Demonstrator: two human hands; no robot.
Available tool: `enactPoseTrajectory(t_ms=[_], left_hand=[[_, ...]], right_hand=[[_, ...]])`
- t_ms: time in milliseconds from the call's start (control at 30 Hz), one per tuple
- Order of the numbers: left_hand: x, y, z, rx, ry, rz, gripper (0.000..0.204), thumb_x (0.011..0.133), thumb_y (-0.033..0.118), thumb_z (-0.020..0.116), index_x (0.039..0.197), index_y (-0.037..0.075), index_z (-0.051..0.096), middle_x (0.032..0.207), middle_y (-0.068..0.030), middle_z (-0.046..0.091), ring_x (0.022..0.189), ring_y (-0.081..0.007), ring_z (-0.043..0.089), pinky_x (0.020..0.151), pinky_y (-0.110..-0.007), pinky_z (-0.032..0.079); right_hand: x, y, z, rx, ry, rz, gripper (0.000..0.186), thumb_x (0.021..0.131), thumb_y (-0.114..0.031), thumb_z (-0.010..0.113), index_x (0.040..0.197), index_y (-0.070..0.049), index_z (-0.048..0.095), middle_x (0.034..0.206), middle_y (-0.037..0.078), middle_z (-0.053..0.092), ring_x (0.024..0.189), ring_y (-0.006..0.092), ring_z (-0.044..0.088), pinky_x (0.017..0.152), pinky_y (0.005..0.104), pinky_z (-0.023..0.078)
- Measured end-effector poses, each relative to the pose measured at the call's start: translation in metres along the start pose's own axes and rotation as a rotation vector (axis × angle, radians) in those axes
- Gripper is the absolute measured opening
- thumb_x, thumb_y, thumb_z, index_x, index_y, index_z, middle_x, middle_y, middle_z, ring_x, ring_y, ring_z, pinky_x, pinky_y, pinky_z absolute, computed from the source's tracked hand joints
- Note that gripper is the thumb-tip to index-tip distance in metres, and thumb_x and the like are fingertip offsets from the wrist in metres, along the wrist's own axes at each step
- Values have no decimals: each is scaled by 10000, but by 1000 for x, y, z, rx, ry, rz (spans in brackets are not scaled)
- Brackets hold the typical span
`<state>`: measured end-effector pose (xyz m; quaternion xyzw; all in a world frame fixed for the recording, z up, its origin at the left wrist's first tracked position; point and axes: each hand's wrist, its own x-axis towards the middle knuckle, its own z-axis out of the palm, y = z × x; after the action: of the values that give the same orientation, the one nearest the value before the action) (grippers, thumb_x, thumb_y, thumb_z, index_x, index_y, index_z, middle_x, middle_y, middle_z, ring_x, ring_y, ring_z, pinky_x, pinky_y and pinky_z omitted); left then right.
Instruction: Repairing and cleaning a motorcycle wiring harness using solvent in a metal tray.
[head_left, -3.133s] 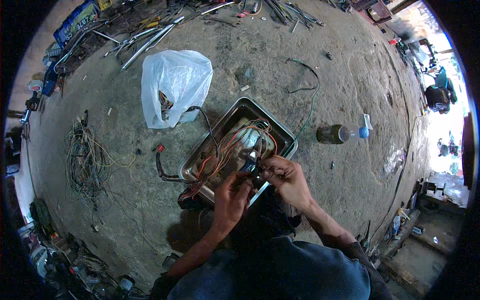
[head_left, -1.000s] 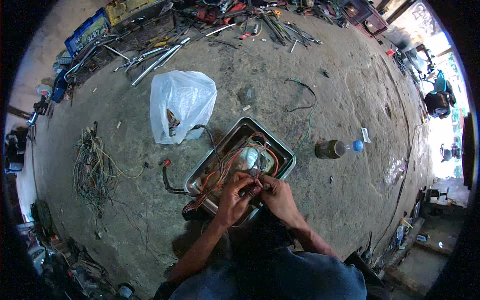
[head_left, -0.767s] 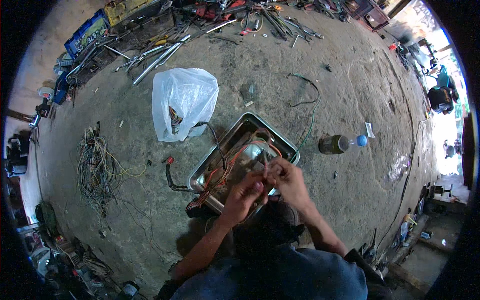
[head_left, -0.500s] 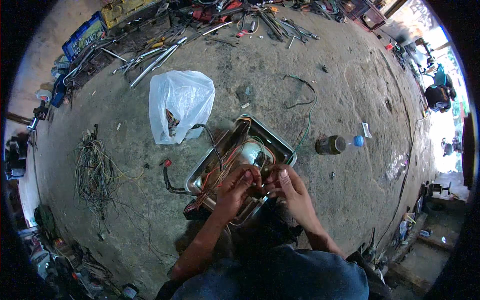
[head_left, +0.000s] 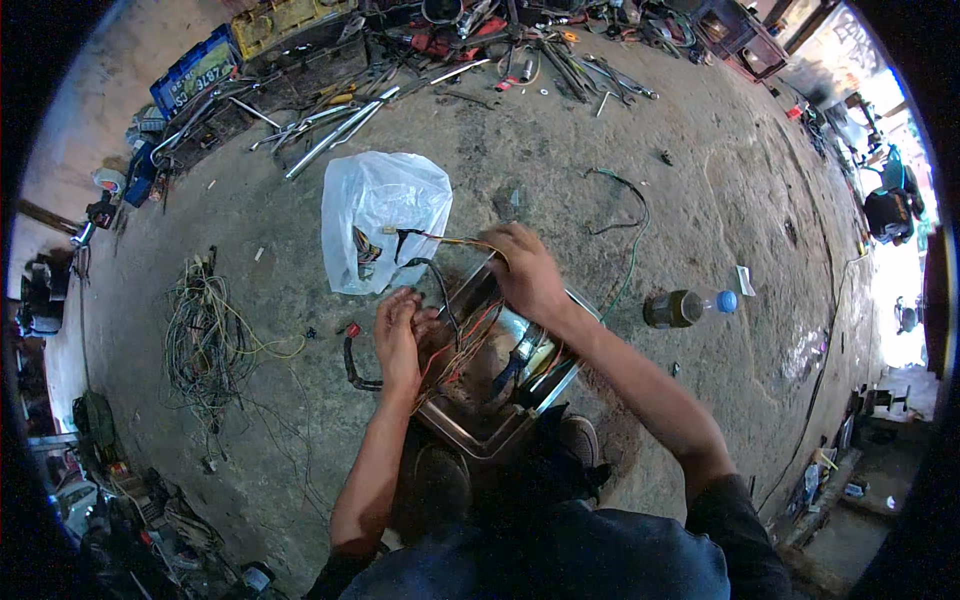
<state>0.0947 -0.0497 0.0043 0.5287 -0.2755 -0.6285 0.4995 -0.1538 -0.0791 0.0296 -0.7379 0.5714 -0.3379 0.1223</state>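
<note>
A metal tray holding a tangle of thin coloured wires sits on the floor in front of me. Over its far corner, my right hand is closed on a wire bundle, whose connector end sticks out left toward a plastic bag. My left hand is at the tray's left side, thumb and fingers apart, beside a black sheathed cable. A dark cable with a red end lies left of that hand. Inside the tray is a shiny rounded piece, partly covered by wires and my right arm.
The white plastic bag with wiring inside stands beyond the tray. A heap of loose wires lies left, a blue-capped bottle right. A green wire trails from the tray. Tools such as wrenches line the far edge.
My hands have parted from near the tray's front: the right went to the far corner, the left to the left side. The wire bundle now stretches toward the bag. The view shifted slightly.
</note>
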Motion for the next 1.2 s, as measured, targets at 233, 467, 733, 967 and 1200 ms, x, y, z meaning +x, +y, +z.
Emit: enactPoseTrajectory(t_ms=[233,467,733,967,1200], left_hand=[[15,2,12,177,18,160,351,1079,122,595,1409,27,527,1316,-111,637,1095,-199,653,882,-349,571],[-1,34,21,285,154,466,407,1090,172,604,1440,12,472,1286,-121,592,1106,-184,613,961,-357,522],[-53,53,35,-86,-468,-391,553,1084,511,579,1284,-3,631,987,-120,704,830,-240,699,838,-391,564],[-81,33,38,-21,-859,-580,382,1106,399,602,1209,39,683,895,-17,640,763,-105,569,692,-279,482],[-104,-1,56,552,-721,58,175,1094,191,629,1095,16,637,945,-34,659,894,-105,578,850,-302,503]], right_hand=[[46,9,94,-98,-196,-91,426,917,-167,715,1317,-63,610,1209,203,671,1145,429,650,981,499,550],[26,-28,54,256,-15,-192,382,951,-42,638,1331,-78,659,1123,173,662,1055,391,661,908,480,548],[-22,-68,-20,58,-60,-82,656,779,-140,722,1423,-268,706,1199,84,581,1147,341,536,1082,465,448],[-77,-73,-54,6,-36,-42,798,707,-77,807,1470,-259,661,1334,143,566,1254,399,514,1088,518,435],[-146,-107,-84,781,-192,975,368,1092,-216,646,1408,-36,598,1011,-17,641,969,86,582,814,273,499]])
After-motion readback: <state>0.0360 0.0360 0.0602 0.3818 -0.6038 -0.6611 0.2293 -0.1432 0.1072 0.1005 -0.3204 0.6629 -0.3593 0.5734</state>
